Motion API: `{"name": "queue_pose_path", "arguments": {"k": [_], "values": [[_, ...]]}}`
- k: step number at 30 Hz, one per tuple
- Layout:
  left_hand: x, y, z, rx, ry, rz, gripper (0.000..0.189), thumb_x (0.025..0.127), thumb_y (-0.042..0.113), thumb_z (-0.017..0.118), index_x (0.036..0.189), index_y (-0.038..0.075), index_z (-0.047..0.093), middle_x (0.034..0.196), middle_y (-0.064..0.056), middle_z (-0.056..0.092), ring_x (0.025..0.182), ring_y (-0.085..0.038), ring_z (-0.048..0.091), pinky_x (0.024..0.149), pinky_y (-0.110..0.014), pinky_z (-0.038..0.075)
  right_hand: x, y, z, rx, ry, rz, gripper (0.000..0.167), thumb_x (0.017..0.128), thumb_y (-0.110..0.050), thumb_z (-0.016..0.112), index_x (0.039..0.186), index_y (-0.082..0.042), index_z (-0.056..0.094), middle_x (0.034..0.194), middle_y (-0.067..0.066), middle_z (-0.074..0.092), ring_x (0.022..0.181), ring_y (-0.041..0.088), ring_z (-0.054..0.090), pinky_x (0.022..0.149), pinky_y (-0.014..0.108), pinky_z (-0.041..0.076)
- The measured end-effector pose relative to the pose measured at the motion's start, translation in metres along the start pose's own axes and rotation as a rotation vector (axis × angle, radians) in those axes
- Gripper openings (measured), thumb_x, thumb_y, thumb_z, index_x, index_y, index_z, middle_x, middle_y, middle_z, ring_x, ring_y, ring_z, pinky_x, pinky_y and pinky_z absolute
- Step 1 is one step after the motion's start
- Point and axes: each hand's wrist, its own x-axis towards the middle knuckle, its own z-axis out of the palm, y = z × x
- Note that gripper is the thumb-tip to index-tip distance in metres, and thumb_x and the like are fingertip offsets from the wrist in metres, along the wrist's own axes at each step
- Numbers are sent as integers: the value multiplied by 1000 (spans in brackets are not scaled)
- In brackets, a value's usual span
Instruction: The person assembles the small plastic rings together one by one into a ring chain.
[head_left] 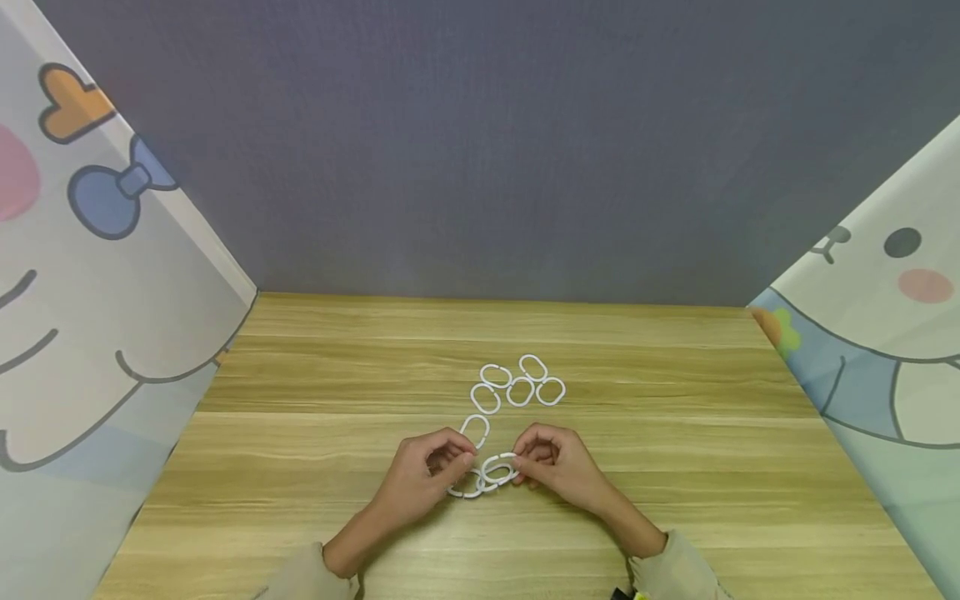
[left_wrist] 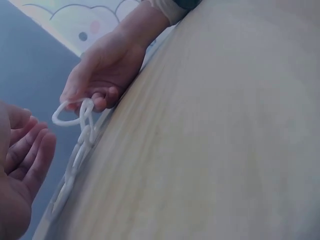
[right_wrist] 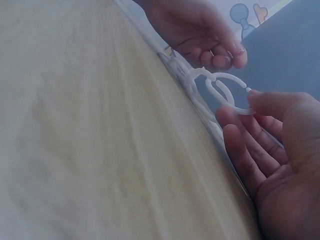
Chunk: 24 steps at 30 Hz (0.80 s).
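Observation:
In the head view, my right hand (head_left: 562, 467) pinches a white oval plastic link (head_left: 498, 456) between thumb and fingers, near the front middle of the table. The right wrist view shows a small gap in the held link's loop (right_wrist: 231, 76), close to the thumb. Another white link (head_left: 467, 497) hooks through it. My left hand (head_left: 423, 471) hovers over that second link, fingers loosely curled; in the left wrist view its fingertips (left_wrist: 48, 137) stand apart from the chain (left_wrist: 75, 162) and hold nothing.
More white links, several of them, lie on the wooden table (head_left: 337, 358) in a curve running away and to the right, up to an end link (head_left: 565, 390). A grey wall (head_left: 495, 150) rises behind the table. Cartoon-printed panels (head_left: 67, 417) flank both sides.

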Motion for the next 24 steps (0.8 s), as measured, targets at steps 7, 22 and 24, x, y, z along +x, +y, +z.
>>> {"name": "queue_pose_path", "arguments": {"k": [7, 22, 24], "values": [[-2, -4, 3, -23, -67, -53, 11, 106, 7, 75, 110, -3, 71, 95, -8, 75, 82, -12, 74, 74, -30, 65, 0, -3, 2, 4, -24, -6, 11, 103, 1, 75, 107, 9, 70, 86, 24, 77, 75, 13, 78, 61, 23, 61], [-2, -16, 1, 103, -42, 47, 5, 95, 11, 87, 99, 13, 85, 80, 9, 71, 67, 1, 57, 56, -21, 49, -1, -1, 4, -7, -27, -32, 7, 101, 5, 75, 103, 7, 69, 82, 23, 76, 72, 10, 75, 58, 20, 57], [-2, -17, 1, 98, -42, 63, 5, 94, 11, 88, 97, 14, 85, 79, 9, 70, 66, 1, 56, 54, -20, 48, -1, -2, 4, -10, -28, -33, 8, 101, 4, 75, 104, 8, 69, 82, 23, 76, 72, 10, 75, 58, 19, 57]]}}
